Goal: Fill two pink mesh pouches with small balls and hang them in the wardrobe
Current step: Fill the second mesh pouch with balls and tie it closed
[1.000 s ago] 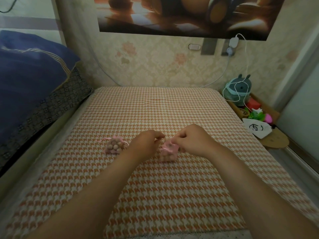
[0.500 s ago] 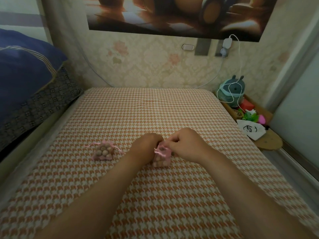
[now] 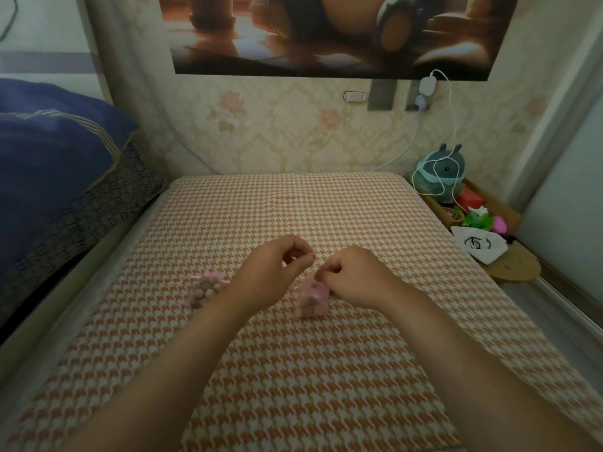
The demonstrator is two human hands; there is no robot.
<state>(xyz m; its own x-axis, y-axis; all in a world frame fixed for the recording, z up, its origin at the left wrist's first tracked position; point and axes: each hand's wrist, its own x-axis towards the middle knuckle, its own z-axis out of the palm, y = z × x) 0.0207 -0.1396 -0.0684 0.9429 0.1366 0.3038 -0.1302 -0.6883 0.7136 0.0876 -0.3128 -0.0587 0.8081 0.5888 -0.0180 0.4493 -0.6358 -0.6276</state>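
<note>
Two pink mesh pouches filled with small beige balls sit on the houndstooth mattress (image 3: 326, 370). The first pouch (image 3: 205, 288) lies to the left, its mouth drawn shut with pink ribbon, beside my left forearm. The second pouch (image 3: 313, 296) stands upright between my hands. My right hand (image 3: 354, 277) pinches its gathered top. My left hand (image 3: 272, 272) is raised slightly above and left of it, thumb and forefinger pinched together as on its thin drawstring, which is barely visible.
A blue quilt and dark patterned cushion (image 3: 65, 190) rise along the left edge. On the right a low shelf holds a plush toy (image 3: 442, 174), a white cable, small coloured items and a white cloth bag (image 3: 479, 247). The wallpapered wall with a poster closes the far side.
The view shifted a little. My left hand has lifted up and away from the second pouch's top, while my right hand stays pinched at it. The first pouch has not moved.
</note>
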